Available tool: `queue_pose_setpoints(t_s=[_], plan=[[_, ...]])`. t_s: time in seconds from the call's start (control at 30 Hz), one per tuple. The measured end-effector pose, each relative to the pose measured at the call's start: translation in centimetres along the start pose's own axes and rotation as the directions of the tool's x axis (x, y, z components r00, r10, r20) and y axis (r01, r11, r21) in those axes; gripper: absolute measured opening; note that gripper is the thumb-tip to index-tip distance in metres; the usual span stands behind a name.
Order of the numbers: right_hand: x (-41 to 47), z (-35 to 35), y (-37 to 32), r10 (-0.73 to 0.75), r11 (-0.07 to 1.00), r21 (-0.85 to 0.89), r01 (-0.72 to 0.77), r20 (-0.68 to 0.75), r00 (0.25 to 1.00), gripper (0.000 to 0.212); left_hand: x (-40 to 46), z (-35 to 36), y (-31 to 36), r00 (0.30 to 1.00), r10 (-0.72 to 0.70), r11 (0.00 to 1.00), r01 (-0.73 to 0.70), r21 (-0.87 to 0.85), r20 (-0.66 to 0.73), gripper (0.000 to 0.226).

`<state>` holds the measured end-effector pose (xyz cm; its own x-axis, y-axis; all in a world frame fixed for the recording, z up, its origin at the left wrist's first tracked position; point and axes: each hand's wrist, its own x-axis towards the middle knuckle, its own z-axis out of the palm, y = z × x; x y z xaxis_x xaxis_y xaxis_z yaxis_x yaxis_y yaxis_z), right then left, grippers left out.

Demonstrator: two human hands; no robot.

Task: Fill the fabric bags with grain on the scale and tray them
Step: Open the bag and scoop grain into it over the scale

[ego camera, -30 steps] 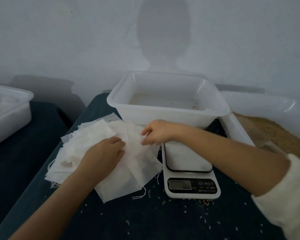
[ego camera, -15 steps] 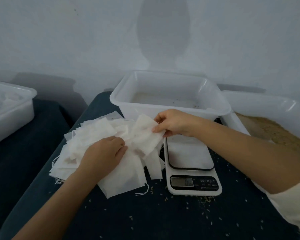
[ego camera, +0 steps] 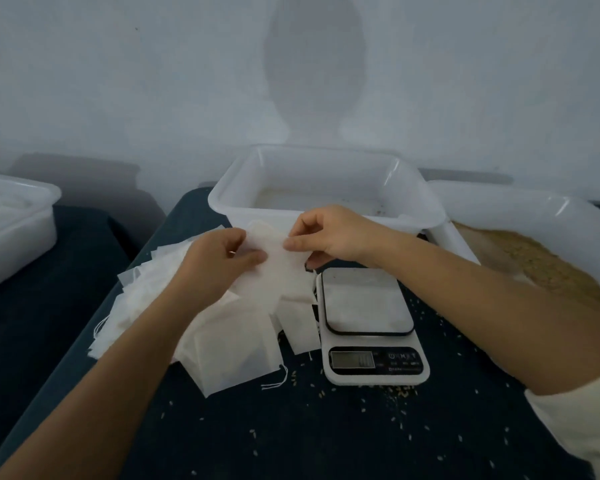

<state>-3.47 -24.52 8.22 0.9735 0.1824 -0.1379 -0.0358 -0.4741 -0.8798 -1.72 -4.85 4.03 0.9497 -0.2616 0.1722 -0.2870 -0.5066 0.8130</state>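
From the head camera we see both hands raised over the pile of white fabric bags, holding one bag between them. Our left hand pinches the bag's left edge, thumb on top and fingers curled beneath. Our right hand pinches the right upper edge between thumb and forefinger, the other fingers curled. The bag hangs just in front of the near wall of the tub, above the pile's right end and just left of the scale.

The scale sits on the dark cloth, its platter bare; we cannot read its display. Loose grains lie scattered on the cloth around and in front of it. The tub stands behind the scale against the wall, a thin layer of residue on its floor. At right a bin holds tan grain. At far left a tray holds pale shapes we cannot make out.
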Motion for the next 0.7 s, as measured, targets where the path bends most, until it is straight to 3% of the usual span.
queue_pose_setpoints(t_s=[0.13, 0.23, 0.4, 0.47, 0.5, 0.53, 0.6, 0.7], plan=[[0.8, 2.5, -0.7, -0.001, 1.000, 0.031, -0.001, 0.077, 0.997, 0.006, -1.2, -3.4, -1.4, 0.999, -0.018, 0.999, 0.019, -0.040, 0.042, 0.007], [1.2, 4.4, -1.8, -0.037, 0.995, -0.089, 0.046, 0.102, 0.994, 0.009, -2.2, -5.7, -1.8, 0.997, -0.011, 1.000, 0.012, -0.011, 0.074, 0.025], [1.1, 4.7, -3.9, -0.081, 0.986, -0.133, 0.098, 0.132, 0.988, 0.010, -3.1, -7.9, -1.6, 0.987, 0.024, 0.999, -0.020, -0.030, 0.159, 0.025], [0.7, 4.3, -4.2, -0.080, 0.991, -0.100, 0.094, 0.135, 0.988, 0.009, -3.1, -7.4, -0.8, 0.991, 0.101, 0.995, -0.102, 0.008, 0.088, 0.035], [0.5, 3.9, -4.2, -0.081, 0.991, -0.097, 0.093, 0.125, 0.989, 0.012, -3.2, -6.9, -0.2, 0.979, 0.205, 0.975, -0.205, 0.088, 0.010, 0.046], [0.2, 3.4, -4.1, -0.080, 0.991, -0.095, 0.090, 0.108, 0.991, 0.016, -3.2, -6.2, 0.6, 0.940, 0.341, 0.928, -0.331, 0.174, -0.032, 0.056], [-0.4, 2.4, -3.8, -0.068, 0.994, -0.085, 0.075, 0.085, 0.994, 0.024, -3.2, -5.0, 1.7, 0.808, 0.589, 0.773, -0.571, 0.276, 0.020, 0.055], [-1.5, 0.4, -3.2, -0.034, 0.998, -0.041, 0.037, 0.073, 0.997, 0.030, -2.5, -3.1, 2.6, 0.681, 0.723, 0.609, -0.708, 0.358, 0.114, 0.037]])
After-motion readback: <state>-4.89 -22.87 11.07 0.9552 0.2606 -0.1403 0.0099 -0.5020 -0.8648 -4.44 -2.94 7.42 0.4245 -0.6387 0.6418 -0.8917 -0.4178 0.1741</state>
